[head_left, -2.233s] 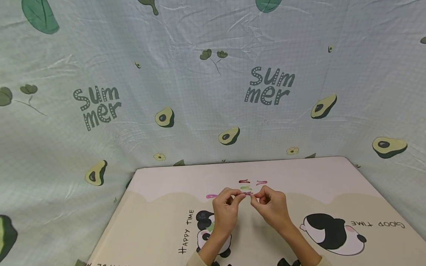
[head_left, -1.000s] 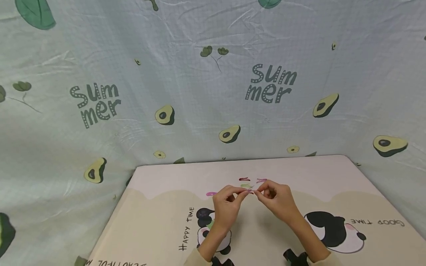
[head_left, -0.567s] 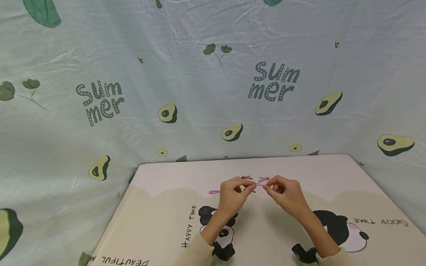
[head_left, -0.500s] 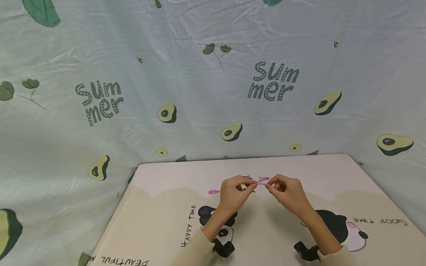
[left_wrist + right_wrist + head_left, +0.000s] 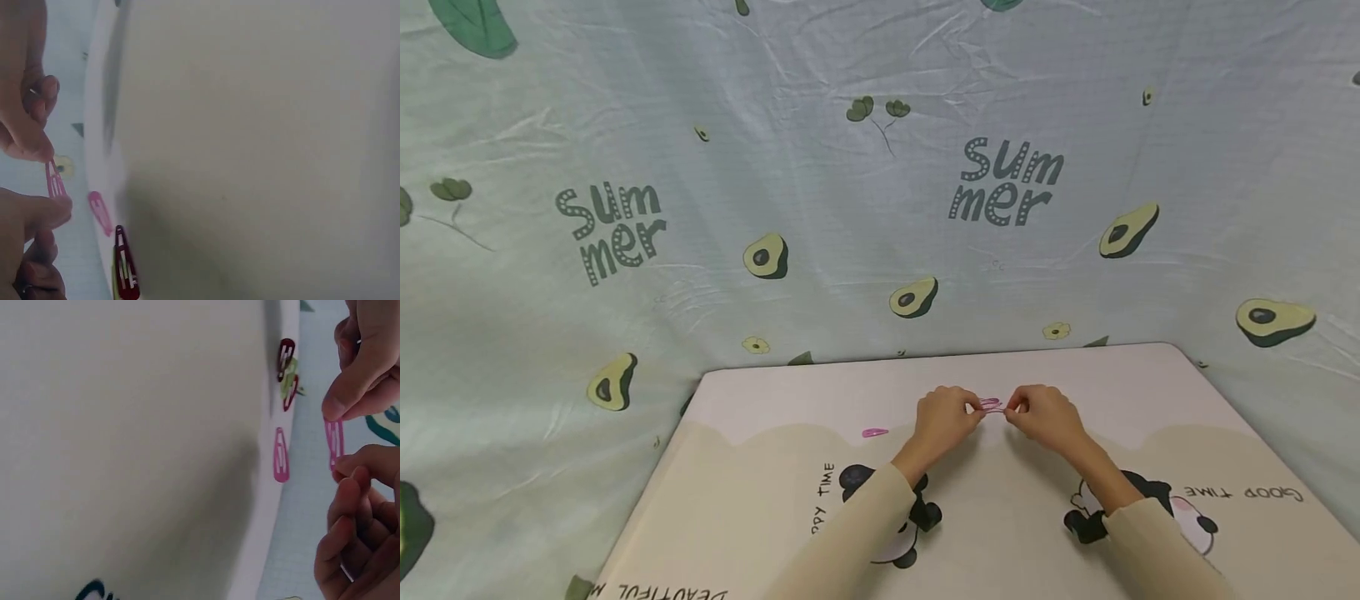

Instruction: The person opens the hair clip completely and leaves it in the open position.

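Note:
My left hand (image 5: pixel 946 417) and right hand (image 5: pixel 1047 417) meet above the far part of the table. Between them is a pink snap hair clip (image 5: pixel 334 440), one end pinched by each hand's thumb and fingers. In the head view a second pink clip (image 5: pixel 991 402) lies just beyond the fingertips. Further left on the table is a magenta-pink clip (image 5: pixel 875 432). The right wrist view shows a dark red clip (image 5: pixel 285 360), a green clip (image 5: pixel 289 378) and a red clip (image 5: pixel 290 394) close together; the left hand hides these in the head view.
The table (image 5: pixel 760 500) wears a beige and pink cover printed with pandas and lettering. Behind it hangs a pale curtain (image 5: pixel 850 208) with avocado prints. A black wrist mount (image 5: pixel 927 513) sits by the left forearm, another (image 5: pixel 1086 527) by the right.
Both hands have moved forward, toward the table's far edge, with the pink hair clip still pinched between them. The left hand now covers the dark red and green clips in the head view.

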The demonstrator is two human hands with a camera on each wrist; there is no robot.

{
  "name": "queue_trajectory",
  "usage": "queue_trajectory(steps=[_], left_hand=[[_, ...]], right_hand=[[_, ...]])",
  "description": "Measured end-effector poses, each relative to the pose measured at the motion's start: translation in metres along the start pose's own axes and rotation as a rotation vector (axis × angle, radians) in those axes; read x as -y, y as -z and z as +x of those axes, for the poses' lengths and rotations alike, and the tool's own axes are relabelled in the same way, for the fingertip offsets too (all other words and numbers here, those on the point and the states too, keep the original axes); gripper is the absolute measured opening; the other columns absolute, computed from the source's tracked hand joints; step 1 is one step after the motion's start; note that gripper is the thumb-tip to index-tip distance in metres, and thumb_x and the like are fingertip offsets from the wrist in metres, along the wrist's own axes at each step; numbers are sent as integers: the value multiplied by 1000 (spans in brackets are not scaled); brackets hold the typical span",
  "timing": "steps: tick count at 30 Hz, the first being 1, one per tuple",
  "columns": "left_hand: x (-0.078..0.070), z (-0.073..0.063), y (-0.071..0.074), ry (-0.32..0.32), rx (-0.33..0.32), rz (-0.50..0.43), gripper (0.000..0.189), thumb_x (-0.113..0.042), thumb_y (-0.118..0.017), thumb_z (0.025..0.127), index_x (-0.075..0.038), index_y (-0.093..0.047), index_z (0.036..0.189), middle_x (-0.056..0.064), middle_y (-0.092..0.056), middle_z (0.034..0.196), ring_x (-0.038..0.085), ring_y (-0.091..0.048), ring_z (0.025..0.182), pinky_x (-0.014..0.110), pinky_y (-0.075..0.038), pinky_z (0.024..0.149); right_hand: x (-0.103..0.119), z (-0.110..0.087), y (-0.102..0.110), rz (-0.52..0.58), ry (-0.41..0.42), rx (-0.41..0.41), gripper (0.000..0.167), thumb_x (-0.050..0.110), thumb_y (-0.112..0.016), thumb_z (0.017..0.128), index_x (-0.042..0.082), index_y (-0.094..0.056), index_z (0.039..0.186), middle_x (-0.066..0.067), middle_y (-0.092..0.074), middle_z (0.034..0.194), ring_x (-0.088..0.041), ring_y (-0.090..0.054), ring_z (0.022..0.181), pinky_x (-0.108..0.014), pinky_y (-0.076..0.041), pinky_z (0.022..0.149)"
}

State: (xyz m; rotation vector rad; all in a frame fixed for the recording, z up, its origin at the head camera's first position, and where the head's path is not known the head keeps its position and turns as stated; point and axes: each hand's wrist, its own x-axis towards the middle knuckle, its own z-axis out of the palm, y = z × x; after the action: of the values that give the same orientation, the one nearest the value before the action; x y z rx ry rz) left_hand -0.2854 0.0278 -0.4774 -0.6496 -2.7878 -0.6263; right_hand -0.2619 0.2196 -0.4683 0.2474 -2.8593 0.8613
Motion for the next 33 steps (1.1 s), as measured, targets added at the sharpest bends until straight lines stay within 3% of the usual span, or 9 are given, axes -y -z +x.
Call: queue_trajectory(steps=[6, 15, 19, 23, 28, 33], left_hand=[[-1, 11, -12, 43, 71, 72, 9, -25, -76, 91, -23, -83, 87, -8, -78, 84, 11, -64, 68, 27, -44, 54], [-3, 17, -17, 58, 108, 122, 19, -20, -72, 91, -19, -75, 72, -9, -58, 60, 10, -46, 55, 29, -36, 48], [2, 11, -14, 69, 113, 88, 16, -25, -72, 93, -18, -77, 78, -8, -65, 66, 10, -53, 58, 28, -41, 52], [19, -6, -4, 88, 56, 12, 16, -31, -71, 95, -18, -80, 90, -4, -76, 80, 11, -61, 66, 26, -43, 56], [54, -27, 18, 125, -33, -99, 17, -31, -71, 94, -16, -80, 93, -3, -70, 69, 9, -51, 59, 24, -35, 52], [90, -41, 44, 170, -57, -150, 15, -27, -74, 92, -14, -80, 94, -3, -63, 64, 8, -48, 56, 24, -34, 50]], right_hand=[[-4, 14, -9, -71, -63, 85, 11, 17, -70, 88, 8, -70, 81, -1, -61, 68, -16, -53, 59, -30, -40, 51], [-8, 19, -17, -102, -113, 109, 12, 17, -70, 89, 7, -69, 82, -3, -63, 72, -19, -55, 66, -32, -40, 55], [-6, 17, -16, -111, -126, 109, 14, 20, -71, 90, 6, -71, 87, -4, -64, 73, -19, -55, 65, -32, -41, 54], [1, 17, -14, -100, -102, 65, 19, 24, -72, 89, 6, -73, 94, -4, -65, 74, -17, -55, 63, -31, -41, 52], [21, 22, -19, -53, -41, -4, 19, 25, -70, 90, 7, -74, 97, -2, -64, 73, -16, -52, 62, -29, -39, 51], [54, 27, -37, 0, 39, 10, 16, 21, -70, 91, 7, -75, 97, 0, -60, 69, -14, -49, 60, -27, -37, 51]])
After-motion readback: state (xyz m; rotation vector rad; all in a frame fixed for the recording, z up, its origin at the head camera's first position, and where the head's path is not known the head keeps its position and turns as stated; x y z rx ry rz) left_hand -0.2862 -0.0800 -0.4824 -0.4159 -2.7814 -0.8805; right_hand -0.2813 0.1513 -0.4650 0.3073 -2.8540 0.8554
